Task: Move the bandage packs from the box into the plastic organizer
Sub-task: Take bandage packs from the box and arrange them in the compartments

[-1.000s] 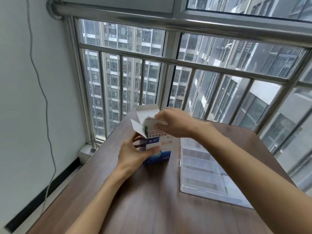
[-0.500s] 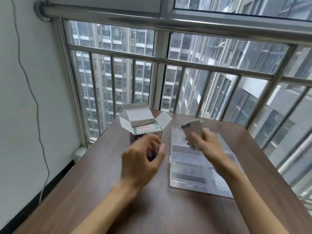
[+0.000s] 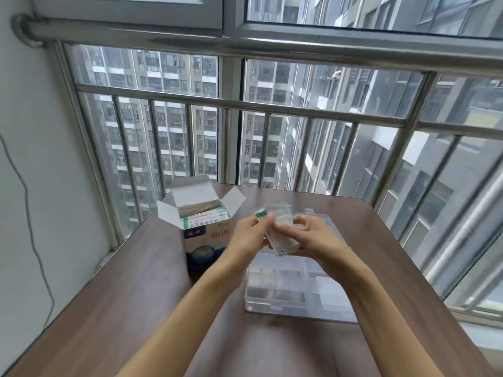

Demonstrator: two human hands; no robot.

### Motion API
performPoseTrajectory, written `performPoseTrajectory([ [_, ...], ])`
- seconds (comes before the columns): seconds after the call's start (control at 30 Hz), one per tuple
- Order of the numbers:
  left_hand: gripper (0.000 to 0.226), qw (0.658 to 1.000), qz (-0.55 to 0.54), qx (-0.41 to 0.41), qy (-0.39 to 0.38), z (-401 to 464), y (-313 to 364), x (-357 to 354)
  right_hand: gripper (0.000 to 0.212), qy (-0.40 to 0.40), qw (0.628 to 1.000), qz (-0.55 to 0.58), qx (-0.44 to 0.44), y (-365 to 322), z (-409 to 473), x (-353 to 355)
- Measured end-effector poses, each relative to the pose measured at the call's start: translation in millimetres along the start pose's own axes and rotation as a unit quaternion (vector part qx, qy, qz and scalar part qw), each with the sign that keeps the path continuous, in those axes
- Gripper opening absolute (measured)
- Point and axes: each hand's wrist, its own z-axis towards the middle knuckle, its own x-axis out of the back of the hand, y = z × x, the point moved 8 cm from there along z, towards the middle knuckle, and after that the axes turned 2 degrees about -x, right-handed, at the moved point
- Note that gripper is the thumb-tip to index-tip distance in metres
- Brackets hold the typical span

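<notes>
Both bare forearms reached forward and converged — the hands met in front of the body. The left hand (image 3: 249,235) pinched with thumb and fingertips, while the right hand (image 3: 313,236) curled its fingers inward — thumb toward the left.

A dark brown wood-grain table (image 3: 114,303) with a rounded far corner stands against a wall of tall windows (image 3: 313,148). Steel railing bars (image 3: 239,103) run in front of the glass: a thick round top rail, a thinner horizontal rail below it, and slim uprights down to the sill. Grey high-rise apartment blocks (image 3: 174,126) fill the view outside, in flat, overcast daylight. On the left is a plain white wall (image 3: 32,148) with a thin dark cable (image 3: 30,213) hanging loosely down it
</notes>
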Motion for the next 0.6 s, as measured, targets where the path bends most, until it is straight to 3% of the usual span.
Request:
performPoseTrajectory([
  [0.17,0.025,0.996,-0.075,0.038,0.008,10,0,0,0.027,0.052,0.994,-0.093,0.003,-9,17,12],
  [0.3,0.028,0.995,-0.073,0.071,0.010,11,-11,2,0.041,0.120,0.950,-0.286,0.026,-10,23,17],
  [0.47,0.031,0.989,-0.099,0.095,0.052,14,-19,15,0.022,0.235,0.893,-0.345,0.169,-37,4,27],
  [0.6,0.024,0.991,-0.089,0.076,0.069,12,-20,12,0.036,0.156,0.888,-0.396,0.174,-38,3,0],
])
